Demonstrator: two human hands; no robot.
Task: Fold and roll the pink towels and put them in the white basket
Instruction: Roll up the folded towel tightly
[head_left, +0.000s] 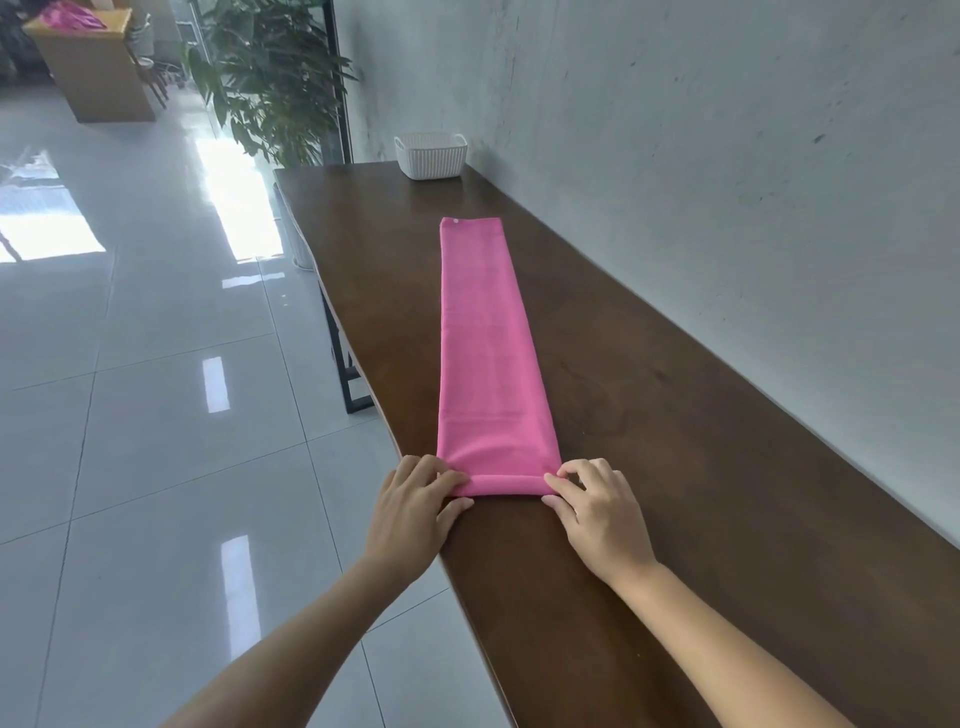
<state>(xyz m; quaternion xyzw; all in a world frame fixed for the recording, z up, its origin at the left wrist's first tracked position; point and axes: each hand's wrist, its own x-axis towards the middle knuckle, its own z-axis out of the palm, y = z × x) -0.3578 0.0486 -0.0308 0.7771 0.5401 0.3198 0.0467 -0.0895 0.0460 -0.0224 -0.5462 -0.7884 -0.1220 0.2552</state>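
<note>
Pink towel: folded into a long narrow strip, it lies flat on the bench and runs straight away from the hands; its near end is turned over into a small first roll between them.
Left hand: at the roll's left end, fingers curled over the fold and thumb tucked under its near edge, pinching the cloth.
Right hand: at the roll's right end, fingertips bent onto the corner of the fold, thumb against its near edge, pinching the cloth too.
White tag: a small round spot on the towel's far end, on the left-hand corner.
White basket: ribbed, with cut-out handles, standing on the far end of the bench well beyond the towel's far end, close to the wall.
Bench: dark brown wood, long and narrow, reaching ahead of both hands.
Wall: pale and scuffed, along the bench to the right of the right hand.
Plant: leafy, past the far end of the bench, ahead and left of the left hand.
Floor: glossy pale tiles to the left of the left hand.
</note>
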